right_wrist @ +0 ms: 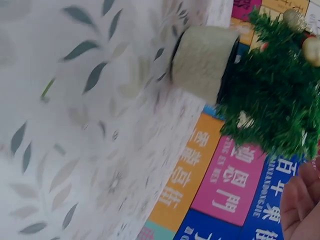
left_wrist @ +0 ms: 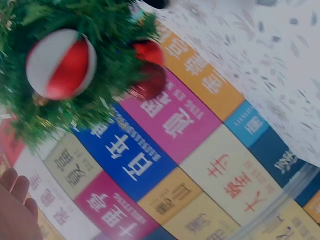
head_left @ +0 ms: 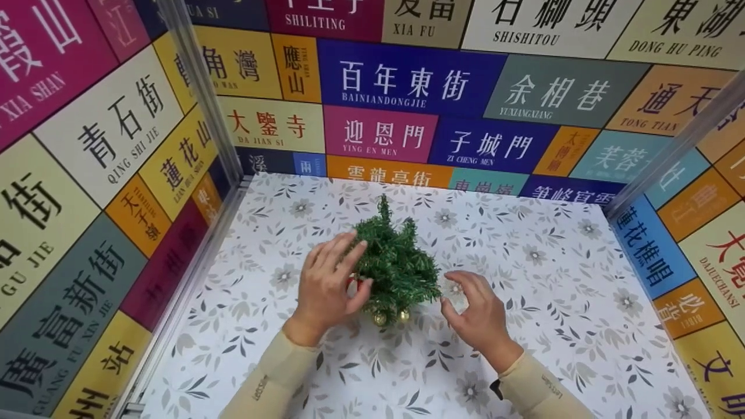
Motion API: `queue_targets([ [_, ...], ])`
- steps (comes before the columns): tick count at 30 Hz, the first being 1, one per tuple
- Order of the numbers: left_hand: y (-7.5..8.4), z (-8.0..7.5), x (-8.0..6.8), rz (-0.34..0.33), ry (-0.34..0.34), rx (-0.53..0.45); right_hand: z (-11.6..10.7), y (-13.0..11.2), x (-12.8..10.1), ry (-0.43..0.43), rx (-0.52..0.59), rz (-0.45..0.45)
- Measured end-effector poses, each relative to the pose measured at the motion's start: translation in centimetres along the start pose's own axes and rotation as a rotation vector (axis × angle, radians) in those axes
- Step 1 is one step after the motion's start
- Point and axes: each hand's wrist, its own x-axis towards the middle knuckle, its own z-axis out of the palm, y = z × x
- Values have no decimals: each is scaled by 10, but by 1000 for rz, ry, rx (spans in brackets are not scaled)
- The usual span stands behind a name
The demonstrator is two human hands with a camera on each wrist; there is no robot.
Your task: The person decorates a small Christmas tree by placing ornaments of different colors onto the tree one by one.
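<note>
A small artificial Christmas tree [head_left: 398,265] stands mid-table, its green tinsel branches hung with baubles. Beside its left side is my left hand [head_left: 332,282], fingers extended along the branches and thumb held apart. A red and white bauble [left_wrist: 61,65] shows on the tree in the left wrist view, near darker red baubles [left_wrist: 150,80], with no fingers around it. Gold baubles [head_left: 379,319] hang low at the front. My right hand [head_left: 477,314] hovers just right of the branches, fingers loosely bent, holding nothing. The tree's beige base [right_wrist: 202,62] appears in the right wrist view.
The table [head_left: 512,372] has a white covering printed with grey leaves and flowers. Panels of colourful Chinese place-name signs [head_left: 407,75] rise behind it and along both sides. A metal corner post [head_left: 204,87] stands at the back left.
</note>
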Motion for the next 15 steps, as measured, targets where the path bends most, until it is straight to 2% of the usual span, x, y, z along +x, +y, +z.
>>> queue_targets([
  [6,-28,-11,-17,-154,-89,57,-7,28,-6,-92,-77,37],
  [10,-49,-13,-35,-250,-169,101,-10,48,-13,-165,-158,89],
  [15,-77,-8,-64,-362,-294,152,-11,71,-17,-257,-260,153],
])
